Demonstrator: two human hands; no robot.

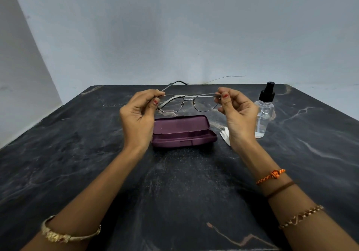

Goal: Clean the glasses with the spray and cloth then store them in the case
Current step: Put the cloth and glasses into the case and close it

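Thin metal-framed glasses (189, 103) are held in the air above the table, lenses facing me. My left hand (138, 114) pinches the left end of the frame. My right hand (236, 112) pinches the right end. One temple arm sticks out behind the left hand, the other lies folded across the lenses. Below the glasses a purple case (183, 131) lies open on the dark marble table (174, 188). A clear spray bottle (264, 111) with a black nozzle stands right of my right hand. A white cloth (225, 134) shows partly behind my right wrist.
A pale blue wall runs right behind the table's far edge. A thin wire (225, 78) lies along that edge. Both of my forearms reach in from the near edge and wear bracelets.
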